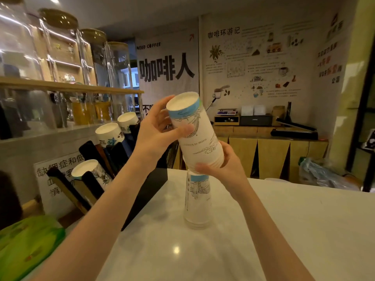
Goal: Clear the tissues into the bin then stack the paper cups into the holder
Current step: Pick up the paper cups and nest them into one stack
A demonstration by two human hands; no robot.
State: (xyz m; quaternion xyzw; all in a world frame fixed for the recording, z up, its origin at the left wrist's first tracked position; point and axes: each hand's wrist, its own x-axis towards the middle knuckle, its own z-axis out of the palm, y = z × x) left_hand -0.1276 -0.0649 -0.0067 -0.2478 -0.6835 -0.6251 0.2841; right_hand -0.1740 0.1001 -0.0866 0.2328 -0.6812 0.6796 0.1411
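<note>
Coffee-shop counter, white. Left hand and right hand, fingers wrapped, hold tilted cup stack above standing cups. Black holder left.

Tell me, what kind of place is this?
Most likely a coffee shop counter. A wall banner reads "NEED COFFEE", paper cups are held in both hands, and a black cup holder stands on the white counter.

Between the left hand and right hand a held cup stack tilts above another cup stack standing on the worktop. Left of both hands, the holder carries more cups.
</note>
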